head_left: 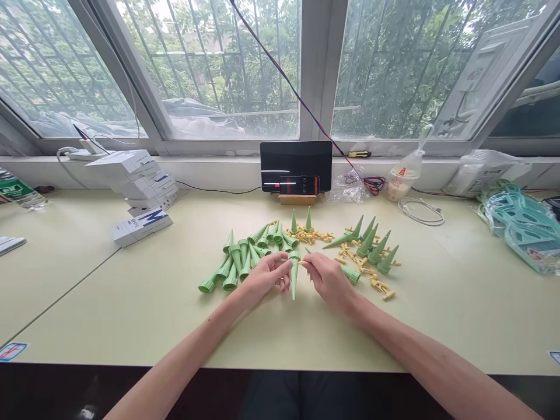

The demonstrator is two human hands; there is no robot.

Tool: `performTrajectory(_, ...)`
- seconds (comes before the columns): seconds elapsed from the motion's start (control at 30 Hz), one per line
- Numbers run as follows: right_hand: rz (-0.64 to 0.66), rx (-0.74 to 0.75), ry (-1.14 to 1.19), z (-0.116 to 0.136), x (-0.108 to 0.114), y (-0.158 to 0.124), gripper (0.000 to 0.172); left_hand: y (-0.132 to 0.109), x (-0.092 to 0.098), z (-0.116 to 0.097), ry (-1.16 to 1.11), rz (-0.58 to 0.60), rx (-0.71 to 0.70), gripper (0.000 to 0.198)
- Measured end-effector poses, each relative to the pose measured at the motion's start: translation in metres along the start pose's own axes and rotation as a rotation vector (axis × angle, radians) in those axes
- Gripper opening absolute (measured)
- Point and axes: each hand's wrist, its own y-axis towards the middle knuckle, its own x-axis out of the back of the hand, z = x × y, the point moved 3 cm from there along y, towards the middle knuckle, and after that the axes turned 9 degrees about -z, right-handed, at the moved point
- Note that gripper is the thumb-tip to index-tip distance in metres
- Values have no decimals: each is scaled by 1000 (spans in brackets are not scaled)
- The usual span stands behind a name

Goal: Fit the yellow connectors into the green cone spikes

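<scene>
From where I am standing, the left hand (271,272) is pinching a green plastic spike (294,281) between thumb and fingers, its ribbed cap up and its tip pointing down, just in front of the body. The right hand (328,277) is closing its thumb and forefinger on a small yellow peg (301,263), of which only a bit is showing beside the spike; whether the two are touching, I cannot tell. Behind the right hand, another spike (351,275) is lying partly covered. To the left hand's left, a pile of green spikes (236,256) is overlapping, so I cannot count them. Beyond both hands, yellow pieces (308,235) are lying in a heap, and beyond the right hand, to its right, upright spikes (368,241) are partly hiding one another. Far left of the left hand, the frame edge is cutting off a bottle (20,189).
</scene>
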Motion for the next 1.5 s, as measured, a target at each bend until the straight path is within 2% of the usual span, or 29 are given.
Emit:
performTrajectory(0.23,62,-65,41,3,-1,0,27,0,3,4,-58,-3,-34,35)
performTrajectory(0.37,65,-126,93,3,-2,1,30,-1,2,1,-11,-1,-85,37)
performTrajectory(0.67,152,-448,288,2,-3,1,35,-4,2,-2,173,-45,-242,35)
performTrajectory(0.9,189,-622,523,0,-7,0,40,-8,0,-5,297,-90,-326,31)
performTrajectory(1.2,222,-786,759,-1,-10,0,46,-8,-1,-6,326,-118,-361,31)
performTrajectory(1.5,178,-894,829,-2,-16,-3,47,-6,-3,-9,244,-103,-311,34)
